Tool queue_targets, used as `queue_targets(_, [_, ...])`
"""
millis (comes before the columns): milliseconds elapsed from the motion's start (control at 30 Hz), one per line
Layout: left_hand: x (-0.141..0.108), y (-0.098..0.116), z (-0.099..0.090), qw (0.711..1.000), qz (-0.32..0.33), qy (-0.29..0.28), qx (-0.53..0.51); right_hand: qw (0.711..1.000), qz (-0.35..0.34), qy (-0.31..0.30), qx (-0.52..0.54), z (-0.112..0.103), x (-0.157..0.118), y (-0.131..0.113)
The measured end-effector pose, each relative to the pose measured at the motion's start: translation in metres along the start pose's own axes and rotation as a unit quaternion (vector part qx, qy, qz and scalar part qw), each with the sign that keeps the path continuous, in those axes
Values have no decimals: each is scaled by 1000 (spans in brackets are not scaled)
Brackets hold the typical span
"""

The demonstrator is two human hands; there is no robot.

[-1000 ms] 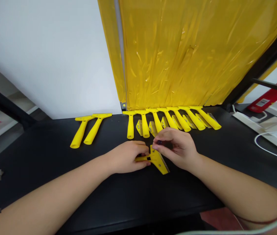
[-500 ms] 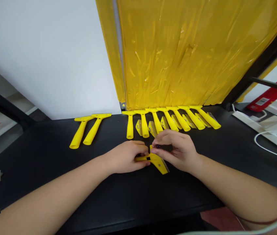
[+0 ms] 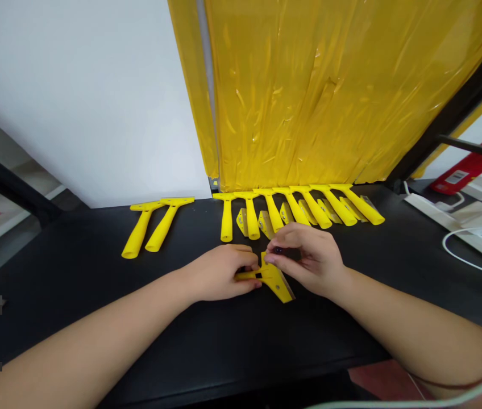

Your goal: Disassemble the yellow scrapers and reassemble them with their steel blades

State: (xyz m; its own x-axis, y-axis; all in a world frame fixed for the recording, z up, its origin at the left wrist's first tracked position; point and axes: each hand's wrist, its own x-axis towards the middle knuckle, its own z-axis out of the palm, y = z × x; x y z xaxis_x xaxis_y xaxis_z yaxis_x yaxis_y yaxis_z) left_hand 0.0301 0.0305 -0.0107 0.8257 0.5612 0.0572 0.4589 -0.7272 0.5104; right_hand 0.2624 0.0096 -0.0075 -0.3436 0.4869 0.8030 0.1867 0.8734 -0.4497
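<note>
Near the middle of the black table, my left hand (image 3: 230, 274) is closed round the handle of a yellow scraper (image 3: 278, 283). The scraper's wide head points right, with a thin metal edge along its far side. Over the upper part of that head, my right hand (image 3: 307, 257) has its thumb and fingertips pinched on a small dark piece (image 3: 278, 250), too small to identify. Behind my hands lies a row of yellow handles (image 3: 226, 218), with several yellow blade heads (image 3: 265, 224) between them.
Two more yellow handles (image 3: 138, 233) lie at the left on the black table (image 3: 198, 352). White power strips (image 3: 458, 227) with a white cable are at the right, by a red package (image 3: 471, 162). Yellow plastic film (image 3: 300, 102) and a white panel (image 3: 96, 102) stand behind.
My right hand has shifted very slightly up and to the right at the scraper head. My left hand and the scraper have hardly moved.
</note>
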Motion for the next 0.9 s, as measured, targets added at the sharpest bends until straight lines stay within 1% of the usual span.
queue_targets(100, [0,0,0,1000,-4,-8,10,1000,15,-2,5,1,-1,1])
queue_targets(167, [1,1,-1,1000,-11,-13,22,999,45,5,15,2,-3,4])
queue_targets(233, [1,1,-2,999,-15,-19,30,994,98,26,29,2,-4,7])
queue_targets(333, [1,1,-3,999,-13,-22,34,978,187,73,59,4,-4,13])
queue_targets(400, [1,1,-3,999,-12,-21,36,964,227,91,101,4,-2,17])
queue_targets(433, [1,1,-3,999,-11,-20,37,958,239,90,129,4,-1,18])
queue_targets(500, [1,1,-2,999,-9,-18,37,949,249,80,176,4,2,18])
queue_targets(633, [0,1,-2,999,-4,-14,39,939,262,53,215,0,4,20])
queue_targets(733, [0,1,-2,999,-2,-17,48,926,267,18,264,-2,3,25])
queue_targets(800, [-1,2,-1,998,-5,-16,57,908,273,-17,317,-1,4,28])
queue_targets(833, [-1,2,-1,998,-6,-16,62,894,281,-29,349,0,4,28])
queue_targets(900, [-1,1,-1,998,-8,-16,68,857,304,-29,415,4,6,26])
